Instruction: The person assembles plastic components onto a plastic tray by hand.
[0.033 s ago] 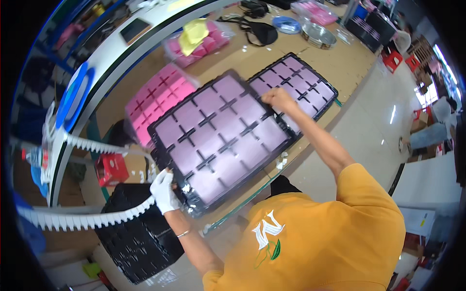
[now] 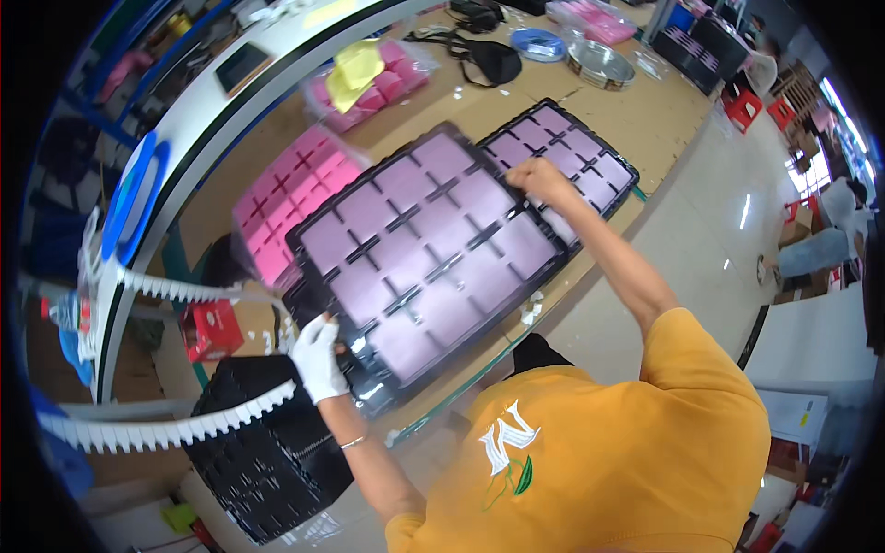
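With the left hand (image 2: 318, 358) in its white glove clamped on the near-left corner of the big black tray (image 2: 426, 261), I log the grip first: fingers wrapped over the rim, thumb side on top, holding the tray's edge. The right hand (image 2: 539, 178), bare, rests fisted on the far-right rim of the same tray; I cannot tell whether its fingers curl under the edge or only press down on it.

The tray lies tilted across the workbench (image 2: 645, 120), its pale violet pads (image 2: 410, 184) in rows between black cross-shaped dividers. It overlaps a second black tray (image 2: 590, 152) on the far right and sits beside a pink foam tray (image 2: 290, 198) on the left (the pink one partly tucked beneath).

Step in hand, as I judge it: seating or shifting the filled tray, both hands on opposite corners. The next move calls for an even lift at both ends, since the tray is broad and looks thin enough to flex; the pads could slide if one corner dips.

Below the left hand stands a stack of black trays (image 2: 263, 452), and a white toothed strip (image 2: 175, 429) runs across it.
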`<action>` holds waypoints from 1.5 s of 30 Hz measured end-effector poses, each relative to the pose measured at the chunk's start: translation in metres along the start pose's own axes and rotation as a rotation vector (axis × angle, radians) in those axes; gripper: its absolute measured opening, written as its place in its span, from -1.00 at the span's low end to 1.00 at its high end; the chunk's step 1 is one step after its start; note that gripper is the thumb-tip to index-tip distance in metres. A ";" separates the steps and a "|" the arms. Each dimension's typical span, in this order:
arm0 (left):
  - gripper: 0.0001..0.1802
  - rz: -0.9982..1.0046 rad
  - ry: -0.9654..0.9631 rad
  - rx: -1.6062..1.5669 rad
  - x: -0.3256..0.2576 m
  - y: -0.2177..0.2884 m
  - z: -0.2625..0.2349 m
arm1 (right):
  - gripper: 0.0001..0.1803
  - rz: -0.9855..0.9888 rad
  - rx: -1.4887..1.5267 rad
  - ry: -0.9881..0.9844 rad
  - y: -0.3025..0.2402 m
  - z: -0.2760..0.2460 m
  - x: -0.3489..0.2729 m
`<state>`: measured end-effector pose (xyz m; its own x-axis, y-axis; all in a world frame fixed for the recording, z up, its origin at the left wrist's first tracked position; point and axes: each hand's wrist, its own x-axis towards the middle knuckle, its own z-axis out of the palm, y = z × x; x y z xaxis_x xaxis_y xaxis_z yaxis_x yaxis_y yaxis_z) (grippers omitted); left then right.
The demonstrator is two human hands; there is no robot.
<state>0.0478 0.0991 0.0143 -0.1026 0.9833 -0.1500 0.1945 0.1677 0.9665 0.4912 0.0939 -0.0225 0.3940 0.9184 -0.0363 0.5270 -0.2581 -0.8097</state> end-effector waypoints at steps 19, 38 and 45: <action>-0.47 -0.342 -0.152 -0.085 0.008 -0.063 0.348 | -0.71 0.317 -0.682 0.040 0.218 -0.168 0.147; -0.83 0.596 0.841 0.198 0.046 0.056 0.105 | -0.66 -0.146 -0.589 0.137 0.161 -0.143 0.142; -0.35 0.169 0.523 -0.182 0.182 0.000 -0.094 | -0.67 -0.652 -0.272 -0.111 -0.018 0.002 0.042</action>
<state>-0.0624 0.2716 0.0067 -0.5619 0.8225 0.0879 0.0840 -0.0489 0.9953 0.4969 0.1372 -0.0103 -0.1364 0.9324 0.3346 0.8041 0.3015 -0.5123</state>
